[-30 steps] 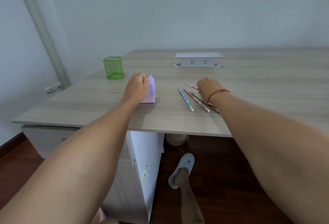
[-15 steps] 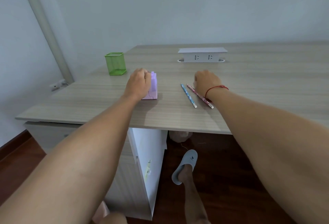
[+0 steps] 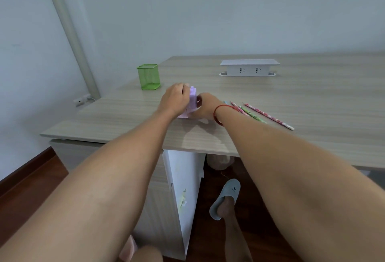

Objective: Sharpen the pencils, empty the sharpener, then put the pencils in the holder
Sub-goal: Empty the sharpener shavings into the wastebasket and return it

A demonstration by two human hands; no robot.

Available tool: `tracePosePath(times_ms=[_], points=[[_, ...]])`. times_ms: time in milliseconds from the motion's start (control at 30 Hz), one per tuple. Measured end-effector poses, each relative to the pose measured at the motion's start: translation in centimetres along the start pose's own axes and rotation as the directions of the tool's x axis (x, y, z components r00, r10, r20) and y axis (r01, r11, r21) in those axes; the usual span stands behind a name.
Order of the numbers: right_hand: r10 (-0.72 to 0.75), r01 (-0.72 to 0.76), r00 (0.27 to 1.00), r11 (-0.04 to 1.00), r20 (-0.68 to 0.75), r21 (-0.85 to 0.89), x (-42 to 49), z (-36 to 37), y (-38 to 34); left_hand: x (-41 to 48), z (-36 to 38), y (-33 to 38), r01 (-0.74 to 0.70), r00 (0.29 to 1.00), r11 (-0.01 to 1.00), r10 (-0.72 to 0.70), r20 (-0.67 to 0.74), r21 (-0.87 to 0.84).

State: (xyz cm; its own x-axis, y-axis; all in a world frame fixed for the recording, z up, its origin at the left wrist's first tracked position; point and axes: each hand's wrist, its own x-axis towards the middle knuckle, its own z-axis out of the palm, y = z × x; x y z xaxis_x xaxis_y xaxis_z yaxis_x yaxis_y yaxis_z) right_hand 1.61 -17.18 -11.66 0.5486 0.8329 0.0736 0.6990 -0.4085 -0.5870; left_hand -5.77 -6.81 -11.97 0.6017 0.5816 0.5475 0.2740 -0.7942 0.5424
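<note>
A small purple sharpener (image 3: 193,99) stands on the wooden desk (image 3: 312,99), with my left hand (image 3: 174,99) closed around its left side. My right hand (image 3: 205,106), a red string on its wrist, is curled against the sharpener's right side. A thin pencil tip (image 3: 200,101) shows between its fingers and the sharpener; the rest of that pencil is hidden. Several patterned pencils (image 3: 268,116) lie side by side on the desk just right of my right wrist. The green mesh holder (image 3: 148,77) stands upright behind and left of my left hand.
A white socket box (image 3: 249,68) sits at the back middle of the desk. The desk's near edge (image 3: 200,151) runs under my forearms, with a white cabinet (image 3: 183,178) below. My slippered foot (image 3: 226,198) is on the dark floor.
My right hand has left the pencils and moved left to the sharpener. My left hand has stayed on the sharpener. The camera view has shifted left, so more pencils show.
</note>
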Motion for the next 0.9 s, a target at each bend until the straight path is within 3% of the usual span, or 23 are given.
tracePosePath(times_ms=[133, 467, 667, 900], points=[[0.033, -0.033, 0.999, 0.999, -0.009, -0.010, 0.0, 0.1, -0.1, -0.7, -0.7, 0.3, -0.097, 0.988, 0.993, 0.105, -0.112, 0.072], [0.070, -0.070, 0.997, 0.997, -0.011, 0.030, -0.8, -0.3, -0.2, -1.8, -0.8, 0.2, -0.074, 0.993, 0.992, 0.083, -0.087, 0.106], [0.120, -0.120, 0.993, 0.992, -0.008, -0.035, -1.4, -2.1, 0.9, -1.6, -1.0, 0.4, -0.054, 0.997, 0.994, 0.058, -0.044, 0.092], [0.152, -0.154, 0.984, 0.988, -0.096, -0.008, -3.0, -4.9, 2.3, -1.8, -0.7, 0.5, -0.061, 0.998, 0.997, 0.062, -0.016, 0.057]])
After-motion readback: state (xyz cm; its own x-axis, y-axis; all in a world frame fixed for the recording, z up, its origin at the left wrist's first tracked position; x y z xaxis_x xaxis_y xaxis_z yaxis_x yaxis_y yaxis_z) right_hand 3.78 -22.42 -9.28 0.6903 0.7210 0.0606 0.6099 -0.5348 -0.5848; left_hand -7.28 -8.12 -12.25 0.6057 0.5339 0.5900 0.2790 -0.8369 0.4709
